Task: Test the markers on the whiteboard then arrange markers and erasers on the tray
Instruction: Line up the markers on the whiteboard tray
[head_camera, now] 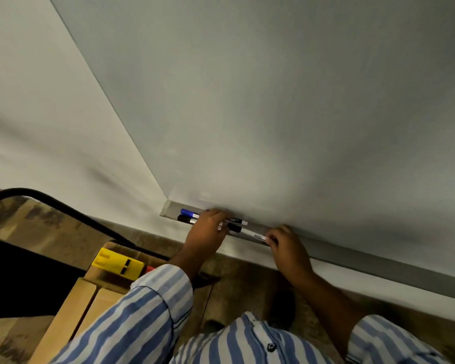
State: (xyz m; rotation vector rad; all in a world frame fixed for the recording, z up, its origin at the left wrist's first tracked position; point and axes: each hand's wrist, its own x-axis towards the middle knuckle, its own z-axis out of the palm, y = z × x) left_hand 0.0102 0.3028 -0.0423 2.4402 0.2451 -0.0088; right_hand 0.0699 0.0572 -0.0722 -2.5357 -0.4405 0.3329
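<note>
Both hands work at the left end of the tray (352,254), a narrow grey metal ledge under the smooth whiteboard (273,101). The left hand (208,232) rests over several markers, fingers curled loosely on them; a blue-capped marker (189,213) and a black-capped marker (186,219) lie just to its left. The right hand (286,245) pinches the right end of a white marker (250,234) with a black cap. These markers look light, stiff, slick plastic cylinders that would roll; best held mid-barrel. No eraser is clearly visible. A yellow plastic block (117,263) sits on cardboard boxes (90,298) near left.
</note>
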